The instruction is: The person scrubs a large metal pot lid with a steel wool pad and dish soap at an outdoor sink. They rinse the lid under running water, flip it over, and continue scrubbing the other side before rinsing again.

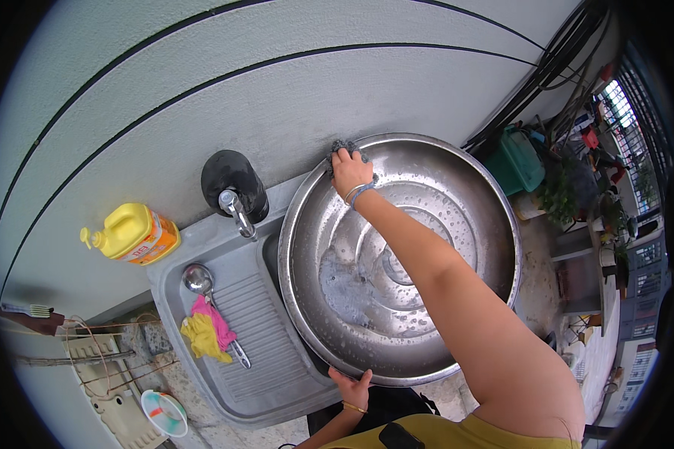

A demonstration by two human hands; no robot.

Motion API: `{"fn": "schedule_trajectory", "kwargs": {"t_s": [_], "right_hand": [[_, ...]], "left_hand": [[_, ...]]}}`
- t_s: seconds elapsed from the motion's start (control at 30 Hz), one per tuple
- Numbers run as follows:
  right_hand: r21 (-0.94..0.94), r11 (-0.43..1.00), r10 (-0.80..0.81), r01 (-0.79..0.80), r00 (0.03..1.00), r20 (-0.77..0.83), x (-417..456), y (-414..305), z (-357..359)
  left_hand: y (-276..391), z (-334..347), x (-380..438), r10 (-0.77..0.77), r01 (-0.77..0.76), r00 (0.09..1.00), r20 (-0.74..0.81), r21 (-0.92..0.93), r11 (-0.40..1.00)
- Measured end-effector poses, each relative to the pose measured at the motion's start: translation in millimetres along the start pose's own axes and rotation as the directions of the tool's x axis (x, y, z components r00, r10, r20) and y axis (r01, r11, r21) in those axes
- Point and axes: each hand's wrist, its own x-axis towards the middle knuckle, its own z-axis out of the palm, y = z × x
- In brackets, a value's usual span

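A large round stainless steel basin (404, 252) rests over the right part of a grey laundry sink (269, 387). Water drops dot its inside, and a soapy puddle lies toward its lower left. My right hand (351, 171) presses a dark grey scouring pad (341, 147) on the rim at the far left of the basin; my fingers partly cover the pad. At the near rim, my left hand (353, 387) holds the basin's edge, its thumb and fingers spread along it. The chrome tap (237, 212) stands left of the basin.
On the sink's ribbed drainboard lie a metal ladle (198, 279), a pink cloth (216, 322) and a yellow cloth (205, 339). A yellow detergent jug (137, 233) with a pump stands on the back ledge. A wall (337, 84) rises behind. Green bin (519, 160) stands at right.
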Motion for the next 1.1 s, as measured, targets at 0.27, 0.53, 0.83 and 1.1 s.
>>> {"fn": "schedule_trajectory", "kwargs": {"t_s": [0.27, 0.53, 0.83, 1.1], "right_hand": [[-0.017, 0.975, 0.224, -0.223, 0.974, 0.037, 12.3, 87.5, 17.2], [-0.181, 0.749, 0.657, -0.638, 0.750, 0.076, -83.8, 262.4, -30.8], [-0.154, 0.967, 0.253, -0.202, 0.834, 0.491, -314.2, 143.6, -15.1], [0.350, 0.719, -0.653, 0.601, 0.756, 0.044, -216.6, 16.4, 38.2]], "left_hand": [[9.4, 11.7, -14.4, -0.107, 0.106, 0.993, -0.043, -0.037, 0.994], [8.5, 28.8, -17.7, -0.063, 0.054, 0.994, -0.089, -0.102, 0.993], [21.3, 45.5, -21.2, -0.042, 0.036, 0.996, -0.081, -0.074, 0.997], [13.8, 39.9, -22.2, -0.076, 0.071, 0.990, -0.119, -0.047, 0.996]]}}
